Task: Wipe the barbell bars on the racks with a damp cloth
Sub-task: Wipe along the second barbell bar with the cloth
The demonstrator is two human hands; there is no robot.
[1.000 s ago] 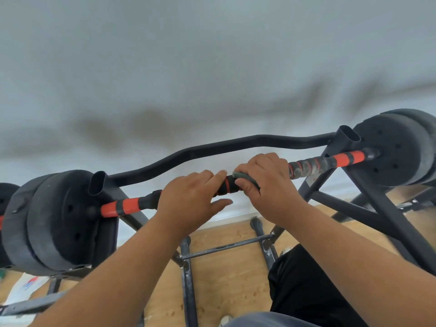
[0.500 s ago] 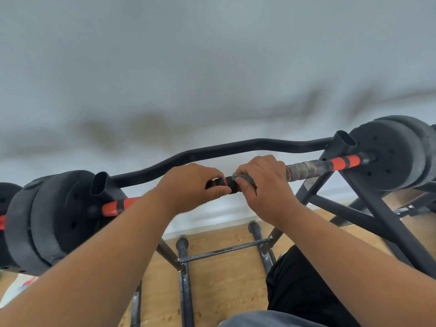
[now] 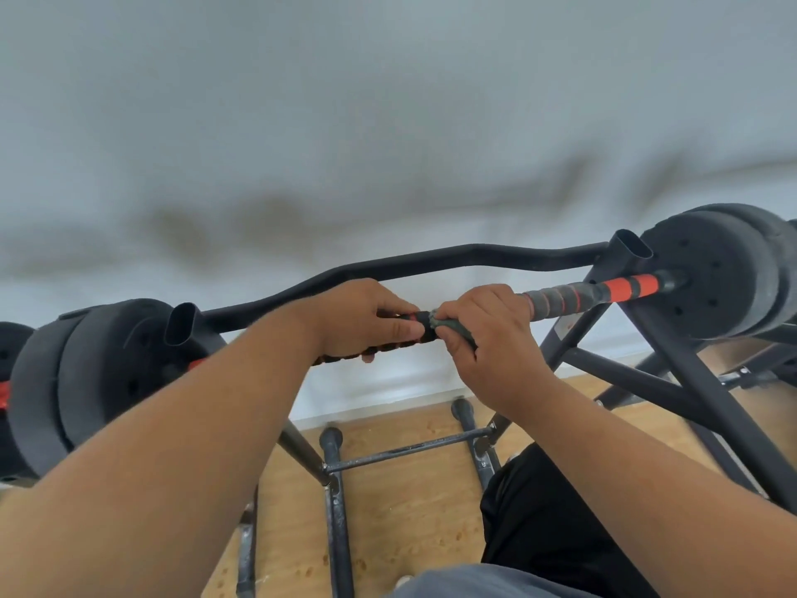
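A barbell bar [image 3: 578,295] with orange and grey-black wrapped grip lies across a black rack, with black weight plates at the left [image 3: 95,373] and right [image 3: 711,274] ends. My left hand [image 3: 362,317] grips the bar near its middle, fingers curled round it. Just to its right my right hand [image 3: 483,330] grips a small grey-green cloth [image 3: 453,328] pressed round the bar. Most of the cloth is hidden under my fingers.
A curved black rack crossbar [image 3: 431,263] runs behind the bar. Rack legs [image 3: 707,390] slant down to the right, and floor rails [image 3: 336,489] cross the wooden floor [image 3: 409,511] below. A pale wall [image 3: 388,123] fills the background. My dark-trousered leg [image 3: 543,533] is at lower right.
My left hand has closed round the bar and slid right, next to my right hand. The view has tilted a little, and the right hand stays on the cloth.
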